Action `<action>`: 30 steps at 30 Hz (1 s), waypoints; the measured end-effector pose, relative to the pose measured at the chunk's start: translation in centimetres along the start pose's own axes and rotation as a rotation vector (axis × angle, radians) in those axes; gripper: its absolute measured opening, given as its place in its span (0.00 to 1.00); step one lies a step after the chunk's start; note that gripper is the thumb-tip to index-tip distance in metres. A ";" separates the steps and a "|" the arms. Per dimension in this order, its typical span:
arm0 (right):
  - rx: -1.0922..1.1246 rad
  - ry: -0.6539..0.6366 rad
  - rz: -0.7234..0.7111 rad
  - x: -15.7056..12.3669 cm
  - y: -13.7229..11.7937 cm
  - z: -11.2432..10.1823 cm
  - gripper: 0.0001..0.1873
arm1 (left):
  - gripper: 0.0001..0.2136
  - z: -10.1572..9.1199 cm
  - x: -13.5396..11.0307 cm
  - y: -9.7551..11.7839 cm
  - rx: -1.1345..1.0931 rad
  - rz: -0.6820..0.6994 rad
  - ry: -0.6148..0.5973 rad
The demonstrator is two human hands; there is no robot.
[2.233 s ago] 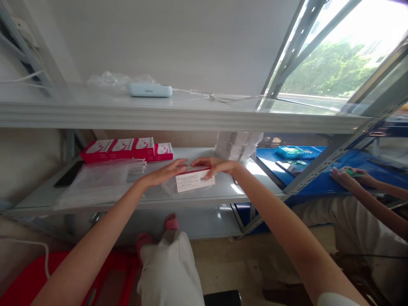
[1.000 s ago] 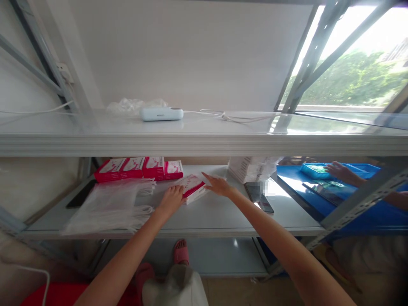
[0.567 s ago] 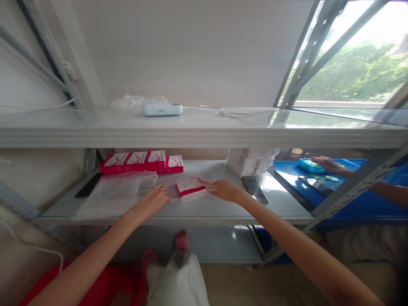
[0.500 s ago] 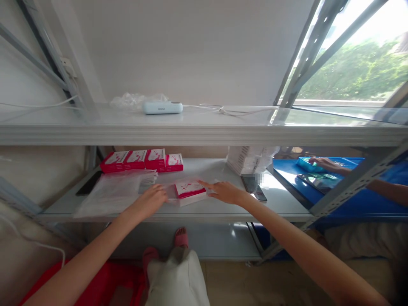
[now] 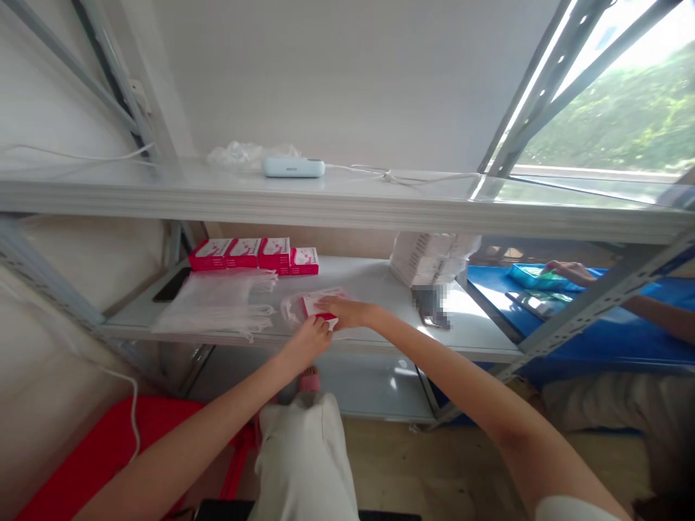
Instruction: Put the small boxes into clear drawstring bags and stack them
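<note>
A small pink-and-white box lies on the middle shelf, partly hidden under my hands. My left hand is closed at the box's front edge, fingertips pinched there. From the right, my right hand reaches over the box, its fingers closed on the top and side. Around and behind the box shows a clear plastic bag; whether the box is inside it, I cannot tell. Left of my hands lies a flat stack of translucent drawstring bags.
Several pink-and-white boxes stand in a row at the back left, near a black phone. A wrapped white pack stands to the right. Above runs the upper shelf's edge. Another person's hand works over a blue table.
Both hands have come together over the box, my left moving right and my right moving left. The box is now more covered. The view has shifted slightly.
</note>
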State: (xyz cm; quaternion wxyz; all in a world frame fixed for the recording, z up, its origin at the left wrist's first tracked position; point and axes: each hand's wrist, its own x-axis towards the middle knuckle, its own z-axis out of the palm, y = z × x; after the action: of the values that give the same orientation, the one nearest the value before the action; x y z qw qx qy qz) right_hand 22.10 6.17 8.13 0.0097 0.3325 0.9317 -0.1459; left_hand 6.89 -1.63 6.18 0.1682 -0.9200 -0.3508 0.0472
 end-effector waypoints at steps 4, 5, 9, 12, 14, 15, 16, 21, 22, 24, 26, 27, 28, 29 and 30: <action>-0.253 -0.081 0.115 2.9 1.4 -0.1 0.58 | 0.14 1.1 0.3 0.1 -0.143 -0.016 0.006; -0.274 -0.104 0.137 3.4 1.7 -0.2 0.60 | 0.14 1.2 0.1 0.1 -0.180 -0.027 0.011; -0.260 -0.156 0.201 4.4 2.3 -0.7 0.57 | 0.16 1.7 -0.9 0.0 -0.261 -0.090 -0.001; -0.262 -0.111 0.209 4.1 2.0 -1.1 0.54 | 0.17 2.0 -1.5 -0.2 -0.260 -0.116 -0.017; -0.272 -0.066 0.220 3.8 1.8 -1.2 0.56 | 0.17 2.1 -1.5 -0.2 -0.265 -0.117 -0.041; -0.278 -0.044 0.230 3.6 1.7 -1.3 0.56 | 0.17 2.1 -1.4 -0.2 -0.271 -0.108 -0.049; -0.286 -0.028 0.241 3.5 1.7 -1.3 0.57 | 0.17 2.0 -1.3 -0.2 -0.277 -0.097 -0.050; -0.323 -0.086 0.286 3.8 1.9 -1.0 0.58 | 0.16 1.1 -0.7 0.2 -0.301 -0.069 0.001; -0.332 -0.113 0.298 3.9 1.9 -0.8 0.57 | 0.14 0.9 -0.7 0.1 -0.295 -0.068 0.012; -0.352 -0.159 0.320 4.0 2.0 -0.7 0.57 | 0.12 0.6 -0.9 -0.4 -0.263 -0.049 0.043; -0.366 -0.199 0.325 3.8 2.0 -0.8 0.56 | 0.17 0.6 -1.4 -1.5 -0.219 -0.026 0.070; -0.369 -0.213 0.319 3.6 1.8 -1.2 0.54 | 0.19 0.6 -1.7 -2.3 -0.200 -0.022 0.068; -0.374 -0.222 0.314 3.2 1.6 -1.7 0.50 | 0.20 0.7 -2.0 -3.2 -0.181 -0.030 0.057; -0.384 -0.233 0.322 2.6 1.2 -2.4 0.45 | 0.18 0.7 -2.4 -4.3 -0.160 -0.044 0.036; -0.398 -0.251 0.342 1.9 0.8 -3.2 0.39 | 0.14 0.6 -2.8 -5.4 -0.135 -0.058 0.012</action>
State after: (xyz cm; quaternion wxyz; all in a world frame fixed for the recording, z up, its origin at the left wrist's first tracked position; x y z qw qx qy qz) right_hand 21.36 8.80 10.78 0.2143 0.4555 0.8640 0.0034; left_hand 1.28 0.49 7.38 0.1094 -0.9190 -0.3785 0.0131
